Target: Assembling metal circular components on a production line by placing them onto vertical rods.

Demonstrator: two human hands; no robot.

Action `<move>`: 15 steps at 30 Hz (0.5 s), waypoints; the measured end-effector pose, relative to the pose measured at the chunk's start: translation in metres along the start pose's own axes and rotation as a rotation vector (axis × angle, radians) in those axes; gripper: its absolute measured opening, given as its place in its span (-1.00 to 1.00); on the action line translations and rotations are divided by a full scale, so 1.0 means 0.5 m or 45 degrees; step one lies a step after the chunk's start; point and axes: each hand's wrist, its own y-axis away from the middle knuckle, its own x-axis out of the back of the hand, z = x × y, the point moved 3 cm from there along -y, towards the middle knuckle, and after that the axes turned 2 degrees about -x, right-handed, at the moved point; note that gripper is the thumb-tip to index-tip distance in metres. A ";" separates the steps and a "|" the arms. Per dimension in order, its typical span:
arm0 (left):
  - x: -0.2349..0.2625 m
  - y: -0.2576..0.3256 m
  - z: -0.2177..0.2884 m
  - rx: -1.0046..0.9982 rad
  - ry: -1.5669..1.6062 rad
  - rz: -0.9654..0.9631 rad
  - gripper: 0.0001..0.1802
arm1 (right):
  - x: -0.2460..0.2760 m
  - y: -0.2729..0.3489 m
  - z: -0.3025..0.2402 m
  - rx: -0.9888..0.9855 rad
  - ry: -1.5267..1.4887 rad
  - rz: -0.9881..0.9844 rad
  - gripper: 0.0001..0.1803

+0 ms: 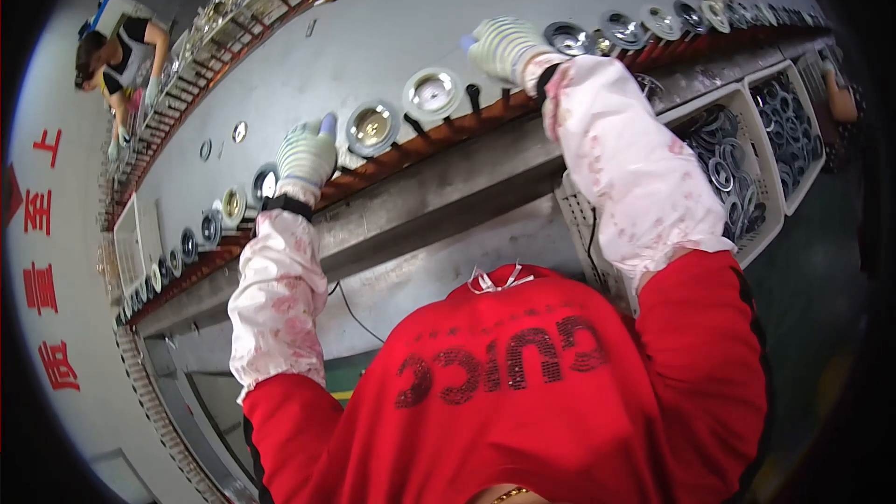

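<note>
My left hand [308, 157], gloved in stripes, points to 1 o'clock, just beside a shiny-bowled round fitting [373, 128] at its 2 o'clock. My right hand [509, 49] points to 10 o'clock, with a white-rimmed fitting [431, 93] at its 8 o'clock and a dark-rimmed fitting [567, 37] close by at its 3 o'clock. I cannot tell whether either grip is clenched, loose or closed around something; the backs of my hands hide the palms. Dark pegs [474, 98] line the near edge of the grey table [373, 37], and at 4 o'clock from my right hand a white basket [763, 149] holds grey rings [721, 173].

To handle these pieces well, I judge it best to pinch the rim with light fingertips, spare the polished bowl, keep each piece level, and stop rims knocking the pegs or their neighbours. My loose sleeves [625, 149] could snag, so I'd lift them clear.
</note>
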 end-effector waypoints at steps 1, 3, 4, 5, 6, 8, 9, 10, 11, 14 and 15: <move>-0.002 0.002 0.002 0.046 0.075 0.064 -0.61 | -0.008 -0.004 0.002 -0.010 -0.032 -0.028 -0.46; -0.017 0.010 -0.030 0.132 0.151 0.098 -0.61 | -0.008 -0.004 -0.016 -0.003 -0.065 -0.047 -0.48; -0.041 0.004 -0.058 0.165 0.147 0.077 -0.57 | -0.012 -0.006 -0.029 0.006 -0.068 -0.031 -0.48; -0.031 0.006 -0.050 0.206 0.117 0.019 -0.51 | -0.022 -0.007 -0.028 0.026 -0.070 -0.010 -0.49; -0.024 -0.001 -0.042 0.425 0.260 -0.036 -0.51 | -0.031 -0.006 -0.020 0.048 -0.070 0.011 -0.50; -0.053 0.011 -0.053 0.320 0.237 0.081 -0.52 | -0.060 0.014 -0.023 0.157 -0.159 0.210 -0.45; -0.115 0.023 -0.104 0.100 0.040 0.216 -0.53 | -0.065 0.024 -0.043 0.241 -0.171 0.212 -0.44; -0.121 0.030 -0.106 0.176 0.105 0.278 -0.53 | -0.068 0.031 -0.042 0.294 -0.179 0.214 -0.43; -0.127 0.033 -0.113 0.193 0.228 0.233 -0.53 | -0.067 0.035 -0.040 0.378 -0.114 0.247 -0.45; -0.126 0.044 -0.130 0.288 0.402 0.208 -0.59 | -0.028 0.041 0.042 0.331 -0.022 0.545 -0.55; -0.144 0.049 -0.158 0.192 0.275 0.273 -0.58 | -0.009 0.039 0.075 0.297 0.005 0.626 -0.56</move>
